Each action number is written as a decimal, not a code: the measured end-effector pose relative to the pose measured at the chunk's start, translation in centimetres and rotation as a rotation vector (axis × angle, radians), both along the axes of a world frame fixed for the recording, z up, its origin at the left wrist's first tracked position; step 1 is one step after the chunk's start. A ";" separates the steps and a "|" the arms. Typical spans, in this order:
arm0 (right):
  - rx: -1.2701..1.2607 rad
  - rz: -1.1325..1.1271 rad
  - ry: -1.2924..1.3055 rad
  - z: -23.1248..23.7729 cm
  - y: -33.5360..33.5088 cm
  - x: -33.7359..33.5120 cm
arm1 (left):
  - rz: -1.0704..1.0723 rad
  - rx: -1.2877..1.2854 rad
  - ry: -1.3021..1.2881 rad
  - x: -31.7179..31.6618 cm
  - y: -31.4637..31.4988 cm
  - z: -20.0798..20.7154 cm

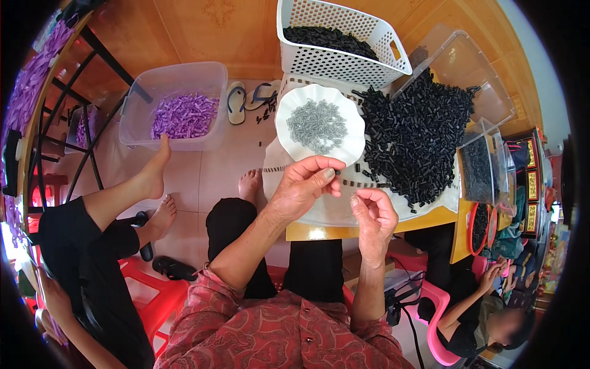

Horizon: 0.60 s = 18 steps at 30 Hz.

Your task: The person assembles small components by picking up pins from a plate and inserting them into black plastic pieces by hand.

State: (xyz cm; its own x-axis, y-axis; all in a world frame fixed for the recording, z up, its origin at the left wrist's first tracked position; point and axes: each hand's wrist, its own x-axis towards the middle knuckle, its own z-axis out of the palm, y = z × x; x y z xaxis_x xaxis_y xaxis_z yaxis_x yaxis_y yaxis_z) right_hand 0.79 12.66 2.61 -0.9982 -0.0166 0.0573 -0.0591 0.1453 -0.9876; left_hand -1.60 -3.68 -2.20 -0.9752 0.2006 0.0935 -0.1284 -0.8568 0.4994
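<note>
Across the tabletop's [316, 233] right half, a heap of black pieces [418, 141]. Toward its left edge, a scalloped white dish [284, 126]. Above the near edge, left hand [301, 187], grip clamped on one black piece [337, 173]; right hand [373, 221] beside it, fingertips close, cannot tell whether they meet. Piece likely light, stiff; best pinched by its sides. Smallest: clear bits [318, 126] in the dish, probably slippery.

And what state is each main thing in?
Left hand, pinching a small black piece
Right hand, curled, any grip unclear
Scalloped white plate, holding clear pieces
Black tubes, heaped loose on cloth
Perforated white basket, open, partly filled
Translucent floor tub, open, purple pieces inside
</note>
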 end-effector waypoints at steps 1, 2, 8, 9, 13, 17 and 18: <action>-0.015 -0.015 -0.042 0.2 0.1 0.3 | 0.005 -0.075 0.000 0.0 -0.1 0.1; -0.013 -0.018 -0.037 0.5 0.2 0.5 | 0.010 -0.150 0.001 0.1 0.0 0.1; -0.025 -0.083 0.018 -0.2 2.0 1.3 | 0.031 -0.736 0.146 1.2 2.2 -0.4; 0.011 -0.124 0.012 -0.7 2.5 1.4 | 0.092 -0.920 0.235 1.4 2.6 -0.5; 0.104 -0.194 0.063 -2.7 4.6 2.0 | 0.280 -1.169 0.380 1.5 3.7 -0.1; 0.131 -0.205 0.093 -4.1 5.5 1.8 | 0.353 -1.260 0.467 1.3 4.4 -0.5; 0.135 -0.198 0.088 -4.4 5.7 1.6 | 0.415 -1.321 0.520 1.2 4.6 -0.9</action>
State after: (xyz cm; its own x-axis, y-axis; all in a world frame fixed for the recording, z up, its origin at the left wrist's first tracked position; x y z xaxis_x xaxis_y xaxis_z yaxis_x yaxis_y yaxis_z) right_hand 2.35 18.33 -1.79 -0.9741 0.1654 0.1543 -0.1009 0.2930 -0.9508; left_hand -0.40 0.90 -3.06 -0.8980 0.1381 0.4177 0.4397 0.3153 0.8410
